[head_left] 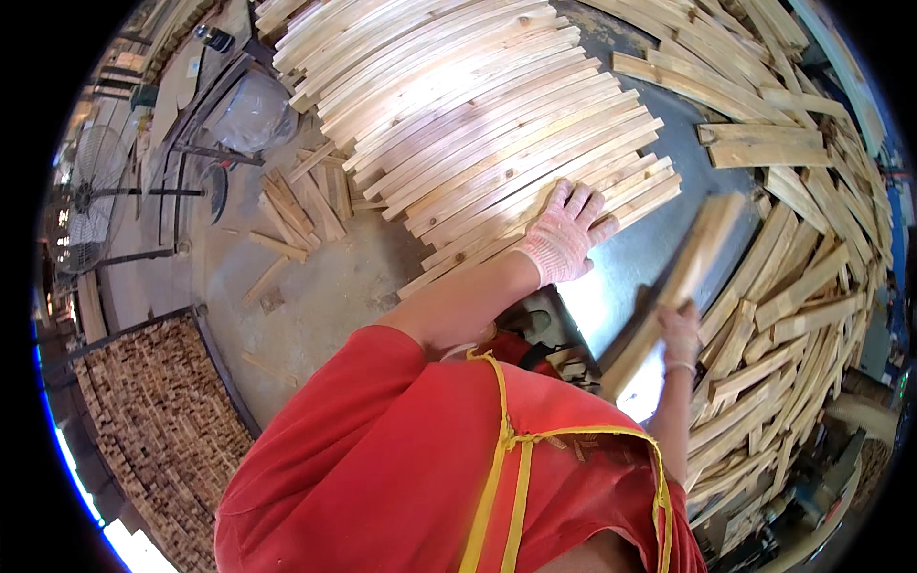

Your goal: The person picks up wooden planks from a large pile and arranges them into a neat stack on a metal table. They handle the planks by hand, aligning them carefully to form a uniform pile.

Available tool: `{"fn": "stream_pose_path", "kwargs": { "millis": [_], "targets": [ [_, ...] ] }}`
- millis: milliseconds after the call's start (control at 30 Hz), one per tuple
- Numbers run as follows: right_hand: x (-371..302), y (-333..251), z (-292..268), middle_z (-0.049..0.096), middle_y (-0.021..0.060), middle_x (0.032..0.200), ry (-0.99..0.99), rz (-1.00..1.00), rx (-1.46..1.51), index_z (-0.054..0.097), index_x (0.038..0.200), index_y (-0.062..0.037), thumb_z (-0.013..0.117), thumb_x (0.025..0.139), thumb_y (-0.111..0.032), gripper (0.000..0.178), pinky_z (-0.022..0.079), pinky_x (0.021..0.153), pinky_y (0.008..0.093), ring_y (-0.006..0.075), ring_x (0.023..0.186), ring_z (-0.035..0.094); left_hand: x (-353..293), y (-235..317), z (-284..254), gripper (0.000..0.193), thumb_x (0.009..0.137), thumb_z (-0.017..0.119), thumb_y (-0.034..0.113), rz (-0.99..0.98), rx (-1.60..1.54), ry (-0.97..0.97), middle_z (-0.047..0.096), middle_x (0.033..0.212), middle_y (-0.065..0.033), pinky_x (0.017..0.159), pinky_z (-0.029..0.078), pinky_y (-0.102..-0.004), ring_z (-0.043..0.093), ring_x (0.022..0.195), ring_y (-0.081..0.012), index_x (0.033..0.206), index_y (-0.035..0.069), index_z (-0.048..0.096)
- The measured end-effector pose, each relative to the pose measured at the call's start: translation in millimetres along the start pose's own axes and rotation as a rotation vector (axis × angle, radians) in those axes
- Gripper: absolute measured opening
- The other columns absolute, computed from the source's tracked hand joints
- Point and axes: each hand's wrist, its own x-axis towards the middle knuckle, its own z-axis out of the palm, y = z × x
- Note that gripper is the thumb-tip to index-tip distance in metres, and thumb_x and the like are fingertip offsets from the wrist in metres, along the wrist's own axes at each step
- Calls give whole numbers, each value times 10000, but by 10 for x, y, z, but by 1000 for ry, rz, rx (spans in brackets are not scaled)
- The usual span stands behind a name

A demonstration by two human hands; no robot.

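My left hand (565, 234), in a pale pinkish work glove, lies with its fingers spread on the near end of a row of wooden strips (478, 124). The strips lie side by side across a grey metal table (597, 301), their ends uneven. To the right, my right hand (680, 336), also gloved, is closed round a wooden board (702, 250). That board slants over the table and is smeared by motion at its far end.
A heap of loose boards (774, 325) fills the right side, close by my right arm. On the floor at left lie scattered offcuts (296, 210), near a standing fan (88, 196). A crate of stacked wood blocks (158, 411) stands lower left.
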Motion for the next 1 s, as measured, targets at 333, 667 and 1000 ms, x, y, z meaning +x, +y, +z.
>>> {"fn": "stream_pose_path", "kwargs": {
  "millis": [333,667,1000],
  "targets": [
    [-744,-881,1483,701,70,1198,-76,-63,541,332,1650,20,802,934,-184,881,507,711,292,121,797,589,-1960,-1042,133,736,870,777,215,-471,-528,503,575,1473,-251,1220,408,-438,512,1424,-385,1527,7,520],
    [-1299,-970,1973,673,91,1363,-107,45,571,408,1639,-67,775,944,-153,791,539,927,338,209,1133,664,-2110,-688,1040,506,1014,728,400,-1174,-2446,405,677,1291,-60,913,591,-450,661,1114,-243,1424,133,601],
    [-1096,-776,1812,646,153,1412,-206,2,453,386,1623,30,772,910,-110,823,468,1106,329,241,1243,625,-1930,-993,894,508,992,747,348,-1058,-2414,227,666,1348,-61,977,592,-429,675,1156,-226,1420,102,630]
  ]
}}
